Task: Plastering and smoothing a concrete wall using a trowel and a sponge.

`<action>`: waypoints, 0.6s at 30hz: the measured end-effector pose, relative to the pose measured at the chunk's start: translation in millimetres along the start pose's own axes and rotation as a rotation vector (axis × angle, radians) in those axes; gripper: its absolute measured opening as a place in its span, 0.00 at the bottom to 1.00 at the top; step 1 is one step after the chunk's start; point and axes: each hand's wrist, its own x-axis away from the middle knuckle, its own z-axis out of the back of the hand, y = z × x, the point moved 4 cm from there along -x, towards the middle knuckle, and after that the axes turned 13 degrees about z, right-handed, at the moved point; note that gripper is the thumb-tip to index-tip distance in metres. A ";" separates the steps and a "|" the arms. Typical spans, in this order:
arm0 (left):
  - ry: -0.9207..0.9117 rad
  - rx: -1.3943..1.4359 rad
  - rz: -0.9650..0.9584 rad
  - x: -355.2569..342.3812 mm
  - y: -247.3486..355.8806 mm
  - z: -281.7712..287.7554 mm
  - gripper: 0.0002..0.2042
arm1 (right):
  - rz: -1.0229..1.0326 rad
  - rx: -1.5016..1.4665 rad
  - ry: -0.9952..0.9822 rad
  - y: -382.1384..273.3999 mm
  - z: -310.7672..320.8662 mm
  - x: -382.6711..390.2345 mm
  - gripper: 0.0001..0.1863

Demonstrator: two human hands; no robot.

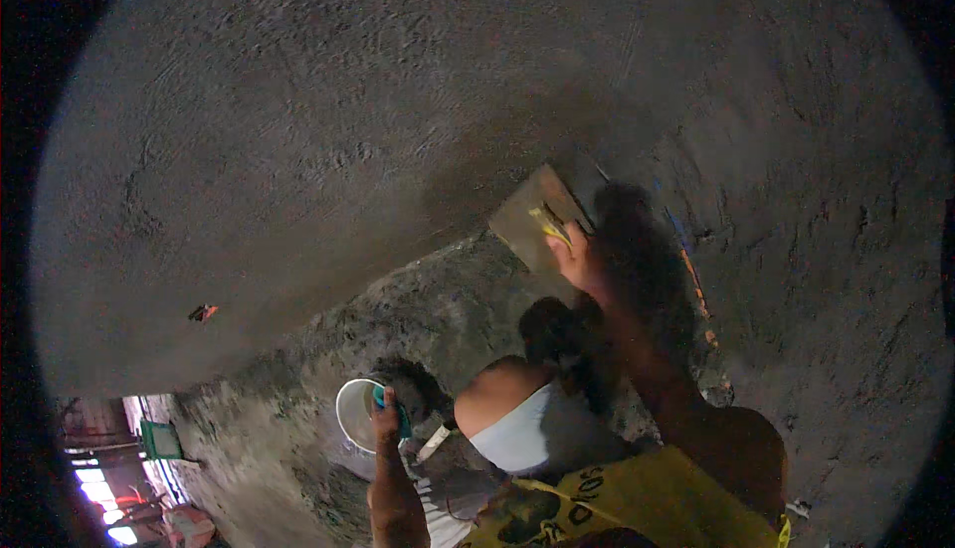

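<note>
My right hand (574,255) grips the yellow handle of a flat rectangular float (522,215), whose plate lies at the grey plastered surface (298,150), along the edge where smooth plaster meets a rougher face. Lower down, my left hand (386,414) is closed on a white bucket (346,417) at its rim, with a teal piece (403,421), possibly a sponge, under the fingers. A pale stick-like tool (435,441) lies beside the bucket, near my bent knee (482,399).
Rough plaster surrounds me. An orange and blue strip (696,284) runs at the right, and a small orange-and-dark object (204,312) is at the left. At far lower left are a green frame-like object (161,439), red items (139,508) and a bright opening.
</note>
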 end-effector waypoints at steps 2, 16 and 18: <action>0.194 -0.755 -0.146 5.5 -80.4 100.9 0.33 | -0.043 -0.164 -0.406 -7.5 -51.0 -0.8 0.23; 0.081 0.405 0.092 2.8 19.8 8.9 0.44 | 0.218 0.602 -0.246 214.6 -22.9 -93.0 0.15; -0.042 0.514 0.070 -27.8 141.0 -55.9 0.41 | 0.129 0.312 0.098 303.7 144.2 -117.8 0.15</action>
